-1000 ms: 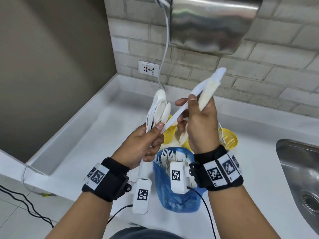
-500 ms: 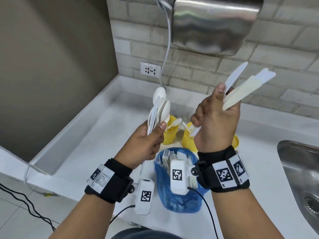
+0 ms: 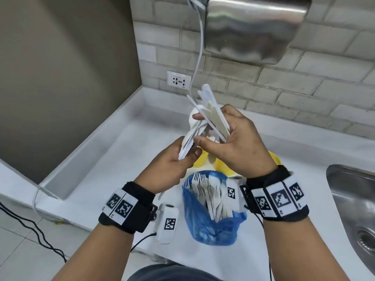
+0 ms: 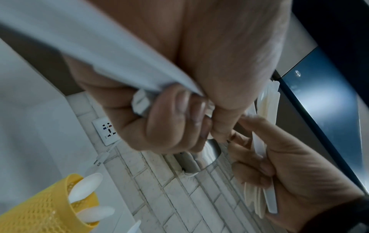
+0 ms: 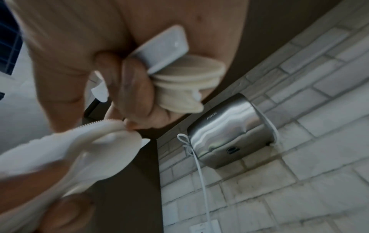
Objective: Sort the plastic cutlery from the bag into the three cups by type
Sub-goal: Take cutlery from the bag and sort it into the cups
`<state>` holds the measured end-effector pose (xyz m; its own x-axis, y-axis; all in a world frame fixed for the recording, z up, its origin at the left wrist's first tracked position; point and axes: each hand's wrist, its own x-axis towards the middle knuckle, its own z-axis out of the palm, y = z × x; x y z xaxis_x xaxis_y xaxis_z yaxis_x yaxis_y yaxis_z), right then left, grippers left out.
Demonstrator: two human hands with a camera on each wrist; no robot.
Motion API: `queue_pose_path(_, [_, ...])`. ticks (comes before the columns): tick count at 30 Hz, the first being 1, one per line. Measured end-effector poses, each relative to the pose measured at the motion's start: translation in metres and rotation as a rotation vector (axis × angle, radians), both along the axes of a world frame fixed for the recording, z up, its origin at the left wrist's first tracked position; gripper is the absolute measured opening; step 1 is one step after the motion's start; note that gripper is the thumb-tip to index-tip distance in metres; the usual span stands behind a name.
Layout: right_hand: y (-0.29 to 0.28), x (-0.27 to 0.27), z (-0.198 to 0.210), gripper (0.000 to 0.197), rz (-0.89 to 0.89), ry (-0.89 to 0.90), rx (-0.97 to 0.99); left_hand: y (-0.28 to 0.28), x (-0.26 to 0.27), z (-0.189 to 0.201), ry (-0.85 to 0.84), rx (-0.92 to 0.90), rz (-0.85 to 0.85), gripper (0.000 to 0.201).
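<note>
Above the counter my left hand (image 3: pixel 187 154) grips a bundle of white spoons (image 3: pixel 191 133) by the handles, bowls up. My right hand (image 3: pixel 204 129) holds a fan of white and cream knives (image 3: pixel 214 115) in its palm, tips pointing up and left. Its index finger and thumb touch the spoon bundle. In the right wrist view a serrated knife edge (image 5: pixel 93 124) lies against those spoons (image 5: pixel 95 154). The open blue bag (image 3: pixel 205 226) below the hands holds forks (image 3: pixel 199 182) and more cutlery. Yellow mesh cups (image 3: pixel 222 168) are mostly hidden behind my hands. One cup (image 4: pixel 43 205) holds spoons.
A steel sink (image 3: pixel 353 199) lies at the right. A steel hand dryer (image 3: pixel 253 27) hangs on the brick wall, its white cable (image 3: pixel 199 49) dropping behind the cutlery. A wall socket (image 3: pixel 178 79) sits left of it. The counter has a raised rim (image 3: pixel 113 116) at the left.
My right hand has swung the knives from up at the right back down and left to the spoon bundle. The left hand has stayed about where it was.
</note>
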<state>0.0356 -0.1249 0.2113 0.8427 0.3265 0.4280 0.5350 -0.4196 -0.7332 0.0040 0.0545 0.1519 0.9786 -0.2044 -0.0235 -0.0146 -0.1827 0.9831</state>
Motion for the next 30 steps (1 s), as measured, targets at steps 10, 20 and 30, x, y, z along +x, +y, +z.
queue_pose_path(10, [-0.013, 0.004, -0.005, 0.036, 0.019, -0.297, -0.114, 0.002, -0.003, 0.004, 0.144, -0.148, -0.162, 0.028])
queue_pose_path(20, [-0.019, 0.005, -0.005, 0.023, 0.148, -0.132, -0.238, -0.002, -0.003, 0.007, 0.173, -0.161, -0.203, 0.045])
queue_pose_path(30, [-0.033, 0.008, -0.004, 0.002, 0.104, 0.019, -0.008, 0.012, 0.001, -0.003, 0.145, -0.226, -0.138, 0.033])
